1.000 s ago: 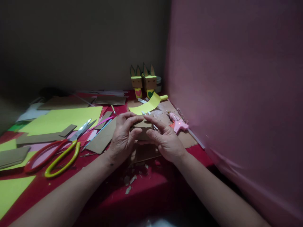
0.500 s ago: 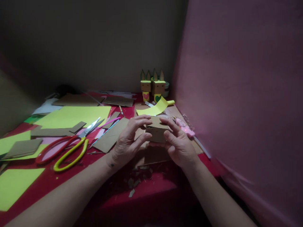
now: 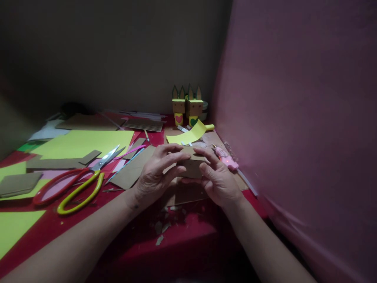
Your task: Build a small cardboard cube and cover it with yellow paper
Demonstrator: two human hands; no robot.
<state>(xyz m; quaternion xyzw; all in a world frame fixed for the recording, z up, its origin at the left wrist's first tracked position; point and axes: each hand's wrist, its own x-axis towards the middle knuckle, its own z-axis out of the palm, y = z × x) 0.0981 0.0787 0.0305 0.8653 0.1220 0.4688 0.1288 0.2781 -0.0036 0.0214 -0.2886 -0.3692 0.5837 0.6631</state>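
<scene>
the cardboard box lies crosswise between left hand and right hand, neither nearer, fingers holding both ends.

Includes one left hand, one right hand, one cardboard box, one pair of scissors, one glue gun. Also includes two figures, four ears and two hearts.

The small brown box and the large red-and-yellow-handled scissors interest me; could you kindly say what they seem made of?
The small brown box looks like cardboard: matte, plain brown, stiff-looking faces. The large red-and-yellow-handled scissors have silvery, shiny blades, suggesting metal; their smooth, evenly coloured handles are probably plastic, perhaps over metal.
</scene>
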